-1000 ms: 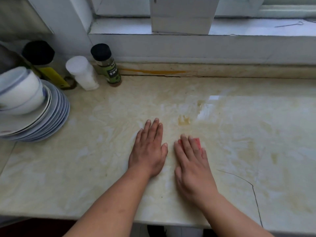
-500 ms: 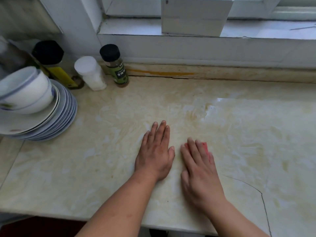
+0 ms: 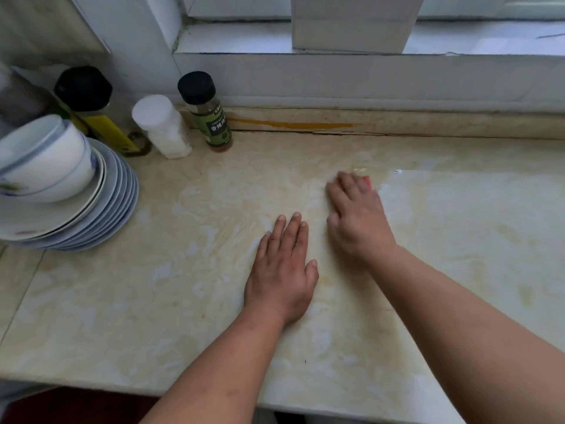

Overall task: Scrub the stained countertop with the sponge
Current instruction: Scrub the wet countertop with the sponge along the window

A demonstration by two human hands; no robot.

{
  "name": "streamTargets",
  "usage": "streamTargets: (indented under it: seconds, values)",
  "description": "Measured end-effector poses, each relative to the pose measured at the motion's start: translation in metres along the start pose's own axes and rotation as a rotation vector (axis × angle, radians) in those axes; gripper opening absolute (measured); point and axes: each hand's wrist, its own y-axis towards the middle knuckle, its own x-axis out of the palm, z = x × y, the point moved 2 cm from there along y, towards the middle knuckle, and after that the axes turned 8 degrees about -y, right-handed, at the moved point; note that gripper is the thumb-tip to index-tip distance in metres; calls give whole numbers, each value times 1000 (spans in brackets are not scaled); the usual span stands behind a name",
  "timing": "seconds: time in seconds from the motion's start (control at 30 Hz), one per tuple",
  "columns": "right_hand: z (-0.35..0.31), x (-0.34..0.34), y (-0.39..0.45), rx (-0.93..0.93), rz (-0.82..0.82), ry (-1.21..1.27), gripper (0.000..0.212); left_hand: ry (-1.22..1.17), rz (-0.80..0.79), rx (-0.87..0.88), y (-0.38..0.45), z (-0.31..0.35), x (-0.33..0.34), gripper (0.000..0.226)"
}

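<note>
The cream marble countertop [image 3: 183, 270] carries yellowish stains, one small patch [image 3: 360, 170] just beyond my right hand and fainter ones at the right [image 3: 519, 289]. My right hand [image 3: 357, 218] lies flat on a red sponge [image 3: 367, 180] and presses it down. Only the sponge's far right corner shows past the fingers, and the hand is motion-blurred. My left hand [image 3: 281, 270] rests palm-down on the counter, fingers straight, a little nearer to me and to the left of the right hand.
A stack of plates [image 3: 101, 215] with two bowls [image 3: 42, 157] stands at the left. Behind it are a yellow bottle [image 3: 91, 108], a white shaker [image 3: 162, 130] and a spice jar [image 3: 208, 111]. A box [image 3: 351, 22] sits on the windowsill. An orange streak [image 3: 290, 125] marks the back edge.
My right hand has pushed the sponge away from me across the counter, over the yellow stain. The left hand has stayed flat in place.
</note>
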Motion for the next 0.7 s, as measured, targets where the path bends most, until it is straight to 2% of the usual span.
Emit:
streamTargets:
  seconds: [0.13,0.2,0.37,0.47,0.6,0.7]
  values:
    - [-18,12,-97,-142,-46,41,70,-9,-3,2,-1,-1,-1,83]
    - [-15,14,-118,-163,-63,25,70,-4,3,1,0,0,-1,83]
    - [-12,-1,-37,0,-43,-1,66,16,5,-9,0,-1,0,80]
    - [-15,-6,-14,14,-44,22,65,9,8,-11,0,-1,-1,80]
    - [-12,5,-93,-74,-56,38,68,11,2,-8,-2,0,-1,83]
    - [3,11,-156,-61,-54,31,69,-2,14,-6,-2,0,-2,84]
